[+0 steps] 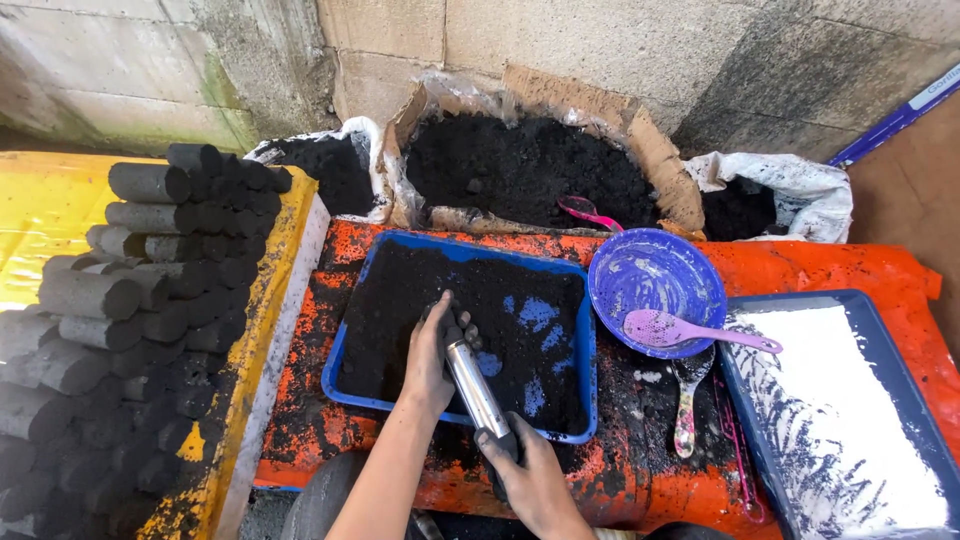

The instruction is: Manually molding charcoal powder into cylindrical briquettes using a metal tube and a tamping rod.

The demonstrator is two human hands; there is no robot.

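Note:
A blue tray (345,345) on the orange surface holds loose black powder. My left hand (430,355) reaches into the powder and wraps the upper end of a shiny metal tube (476,390). My right hand (525,470), blackened with dust, grips the tube's lower end near the tray's front edge. The tube lies slanted, its top end pressed into the black powder.
Stacked black cylindrical briquettes (120,330) fill the yellow surface at left. A blue bowl (655,280) with a purple spoon (690,332) stands right of the tray. A tray of white powder (850,420) sits far right. A cardboard box of black powder (530,165) and sacks stand behind.

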